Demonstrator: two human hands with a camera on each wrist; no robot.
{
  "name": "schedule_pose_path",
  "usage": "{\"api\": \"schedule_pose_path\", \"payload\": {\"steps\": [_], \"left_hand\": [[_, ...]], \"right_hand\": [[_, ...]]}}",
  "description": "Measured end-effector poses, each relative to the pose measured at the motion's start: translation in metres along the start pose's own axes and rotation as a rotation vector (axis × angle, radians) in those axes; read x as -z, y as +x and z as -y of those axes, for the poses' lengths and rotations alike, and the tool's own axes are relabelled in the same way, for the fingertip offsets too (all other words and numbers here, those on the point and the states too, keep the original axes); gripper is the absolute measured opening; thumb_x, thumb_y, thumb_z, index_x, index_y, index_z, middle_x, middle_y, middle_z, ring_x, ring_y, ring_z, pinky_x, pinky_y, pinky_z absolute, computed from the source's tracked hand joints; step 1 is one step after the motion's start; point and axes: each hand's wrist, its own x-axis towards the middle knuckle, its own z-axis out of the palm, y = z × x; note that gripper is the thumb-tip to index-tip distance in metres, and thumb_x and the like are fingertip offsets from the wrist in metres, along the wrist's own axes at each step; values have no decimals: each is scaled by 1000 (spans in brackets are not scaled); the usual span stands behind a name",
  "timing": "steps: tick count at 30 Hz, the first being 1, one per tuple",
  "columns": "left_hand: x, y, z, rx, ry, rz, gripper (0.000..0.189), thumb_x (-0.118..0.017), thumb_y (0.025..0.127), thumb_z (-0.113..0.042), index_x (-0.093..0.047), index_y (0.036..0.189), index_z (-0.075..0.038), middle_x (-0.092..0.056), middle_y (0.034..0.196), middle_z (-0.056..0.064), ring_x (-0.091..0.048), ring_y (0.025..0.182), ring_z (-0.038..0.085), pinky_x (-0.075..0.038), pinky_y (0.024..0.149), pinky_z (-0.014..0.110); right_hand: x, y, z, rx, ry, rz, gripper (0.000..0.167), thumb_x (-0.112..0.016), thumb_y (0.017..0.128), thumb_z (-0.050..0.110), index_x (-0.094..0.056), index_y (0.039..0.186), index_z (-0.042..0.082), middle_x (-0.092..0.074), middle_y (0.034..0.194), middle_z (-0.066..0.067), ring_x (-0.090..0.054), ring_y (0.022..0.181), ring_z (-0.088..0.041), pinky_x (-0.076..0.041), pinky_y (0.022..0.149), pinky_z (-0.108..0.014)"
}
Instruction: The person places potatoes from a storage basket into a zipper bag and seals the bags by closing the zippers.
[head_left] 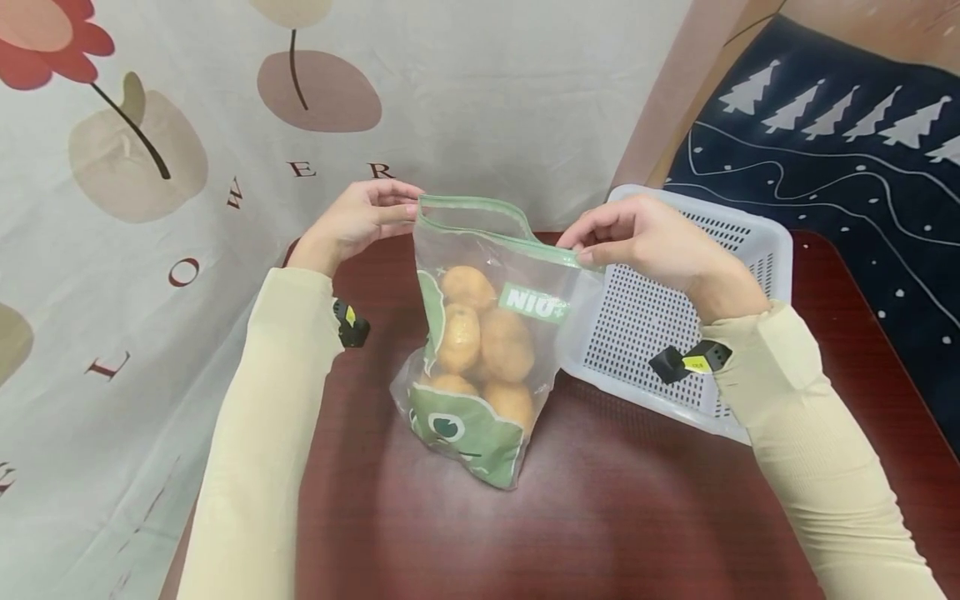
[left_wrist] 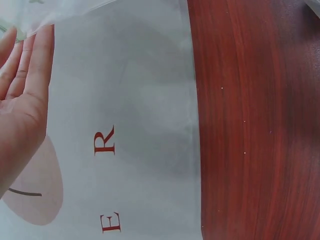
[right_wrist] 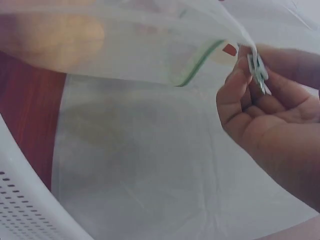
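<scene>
A clear zip bag (head_left: 487, 350) with green cartoon print stands on the table, holding several round orange fruits (head_left: 504, 343) that look like oranges. Its green-edged mouth gapes toward the left, while the right part of the rim lies together. My left hand (head_left: 360, 218) pinches the left corner of the rim between thumb and fingers; in the left wrist view that hand (left_wrist: 25, 95) shows at the left edge. On the other side my right hand (head_left: 645, 242) pinches the right end of the zip strip (right_wrist: 257, 75), its fingers curled round it in the right wrist view.
A white perforated plastic basket (head_left: 652, 387) sits right of the bag, partly under my right forearm. The dark red wooden table (head_left: 465, 542) runs beneath everything. Behind it hangs a pale cloth (head_left: 480, 108) with flowers and letters, and a navy tree-print cloth (head_left: 847, 192) is at the right.
</scene>
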Motion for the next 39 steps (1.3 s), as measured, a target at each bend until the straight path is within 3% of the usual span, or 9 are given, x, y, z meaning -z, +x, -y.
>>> {"api": "schedule_pose_path", "payload": {"steps": [3, 9, 18, 23, 32, 39], "left_hand": [[3, -2, -2, -7, -40, -29, 15, -56, 83, 12, -63, 86, -1, -62, 80, 10, -63, 74, 16, -58, 72, 27], [16, -9, -4, -43, -92, -68, 12, -58, 82, 12, -63, 80, 1, -61, 74, 10, -63, 68, 19, -59, 68, 29], [21, -25, -19, -103, -139, 27, 10, -54, 84, 12, -60, 80, 4, -63, 74, 12, -65, 73, 21, -59, 71, 30], [18, -33, -27, -101, -112, 33, 7, -55, 84, 11, -59, 80, 6, -64, 74, 14, -66, 71, 21, -59, 72, 30], [15, -44, -28, -28, -41, 5, 10, -53, 85, 11, -60, 79, 5, -64, 74, 14, -66, 70, 20, -58, 73, 30], [22, -49, -16, -81, -85, 60, 7, -53, 85, 12, -56, 83, 6, -65, 75, 16, -66, 74, 23, -58, 75, 31]], "right_hand": [[1, 1, -3, -48, 37, -82, 17, -62, 83, -2, -67, 99, -3, -66, 86, -3, -57, 77, -15, -52, 66, -21], [9, 0, -14, -89, 89, -206, 16, -62, 82, -3, -68, 96, -1, -63, 85, -4, -54, 78, -16, -51, 65, -20], [15, -4, -18, -100, 368, -287, 14, -64, 79, -8, -68, 92, -4, -64, 83, -8, -55, 72, -17, -54, 64, -19], [15, -5, -18, -91, 468, -302, 14, -64, 78, -11, -69, 88, -4, -63, 82, -10, -56, 71, -17, -56, 63, -20], [11, -6, -30, -95, 510, -251, 17, -62, 78, -13, -69, 89, -3, -61, 83, -9, -58, 70, -15, -56, 62, -20], [10, -10, -42, -169, 463, -256, 19, -63, 76, -15, -70, 87, -1, -63, 80, -8, -58, 72, -15, -55, 66, -20]]}}
